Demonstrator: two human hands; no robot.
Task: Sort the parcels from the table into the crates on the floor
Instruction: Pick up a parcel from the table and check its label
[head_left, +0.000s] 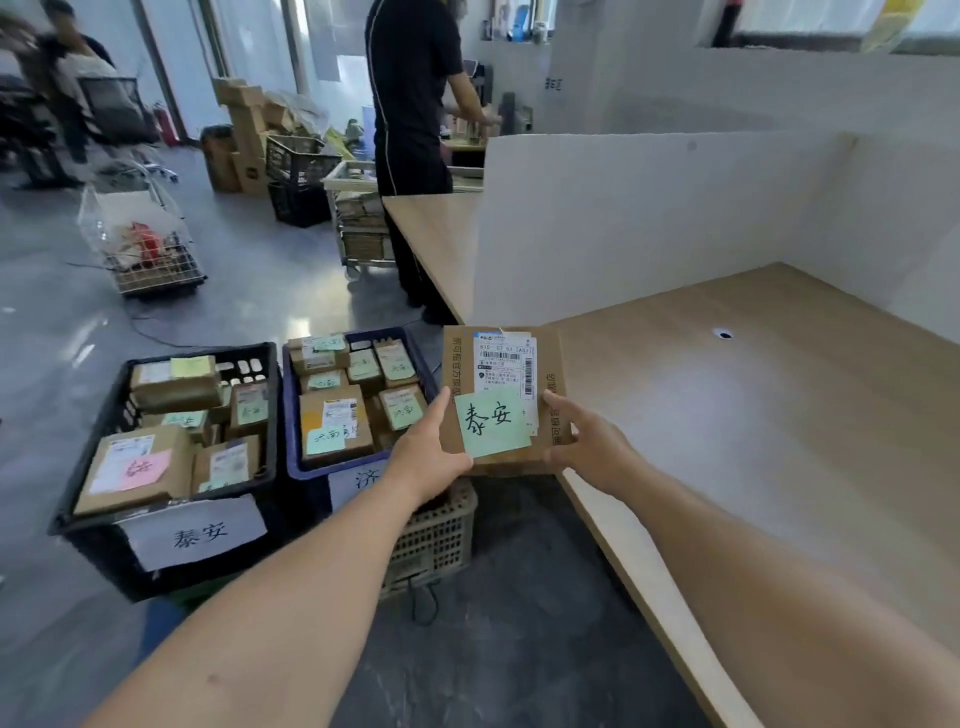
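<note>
Gripping a flat cardboard parcel (501, 400) from both sides, the person is holding it at the left edge of the wooden table (753, 415), part of it hanging out over the floor. The left hand (431, 452) is clasping the near-left corner, thumb lying along the top. The right hand (587, 441) is pinching the right edge, fingers curled onto the cardboard. A green sticky note (493, 423) reading 泰安 is sitting below a white shipping label (504, 364). Just beneath, a beige latticed crate (436, 540) is standing on the floor. Left of it, a blue crate (311, 475) and a black crate (104, 561) are sitting side by side, both packed with small boxes (332, 421), and the black one is wearing a paper sign (197, 530) with the same characters. Farther back, a person in black (410, 104) is standing by the table.
</note>
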